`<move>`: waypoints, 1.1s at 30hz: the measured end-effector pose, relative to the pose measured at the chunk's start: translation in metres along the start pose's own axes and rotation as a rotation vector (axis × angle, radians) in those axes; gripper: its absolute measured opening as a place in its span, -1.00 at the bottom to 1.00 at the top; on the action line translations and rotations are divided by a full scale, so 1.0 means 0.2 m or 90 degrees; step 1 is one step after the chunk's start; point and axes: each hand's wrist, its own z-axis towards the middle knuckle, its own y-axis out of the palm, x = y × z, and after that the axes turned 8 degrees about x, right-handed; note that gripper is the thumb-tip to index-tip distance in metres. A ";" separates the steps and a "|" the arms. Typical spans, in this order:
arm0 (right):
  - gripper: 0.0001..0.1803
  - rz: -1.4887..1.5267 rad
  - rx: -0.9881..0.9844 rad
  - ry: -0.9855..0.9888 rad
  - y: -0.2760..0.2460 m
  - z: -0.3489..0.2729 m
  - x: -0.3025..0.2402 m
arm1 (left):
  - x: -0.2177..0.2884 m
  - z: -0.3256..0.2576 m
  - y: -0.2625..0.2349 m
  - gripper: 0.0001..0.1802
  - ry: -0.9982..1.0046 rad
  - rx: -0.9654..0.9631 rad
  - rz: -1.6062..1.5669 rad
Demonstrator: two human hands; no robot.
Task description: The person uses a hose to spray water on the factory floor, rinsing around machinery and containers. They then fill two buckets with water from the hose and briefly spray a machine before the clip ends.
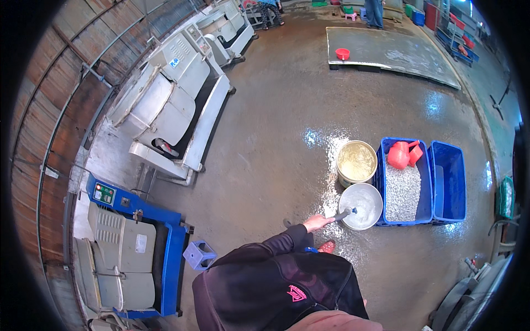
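Observation:
My left hand (317, 222) is closed around a dark grey hose (338, 216) with a blue fitting at its end. That end reaches over the rim of a round white bucket (375, 218), which holds cloudy, frothy liquid. Just beyond stands another round bucket (339, 172) with yellowish liquid inside. To the right, a blue crate (406, 223) holds small pale pebble-like pieces (403, 193), with red plastic scoops (398, 155) lying on top. A skin-coloured sliver shows past my jacket's right edge; it may be my right hand, but its fingers are hidden.
A second blue crate (450, 182) adjoins the first. Large grey machines (165, 105) line the left wall, with a blue-framed machine (130, 248) nearest and a small purple stool (200, 255) beside it. The floor is wet. A low platform (392, 52) bears a red basin (342, 54). Other people stand far off.

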 end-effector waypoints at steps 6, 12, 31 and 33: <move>-0.66 -0.133 0.030 -0.123 0.00 0.28 0.06 | -0.04 0.05 -0.05 -0.29 0.052 0.007 -0.024; -0.62 -0.243 -0.037 -0.176 0.12 0.48 -0.01 | -0.12 0.05 -0.23 -0.38 0.040 -0.003 -0.069; -0.66 -0.165 -0.037 -0.148 0.38 0.25 -0.11 | -0.24 0.09 -0.41 -0.36 0.049 0.004 -0.078; -0.66 -0.172 -0.036 -0.140 0.39 0.21 -0.11 | -0.23 0.07 -0.42 -0.34 0.052 -0.001 -0.061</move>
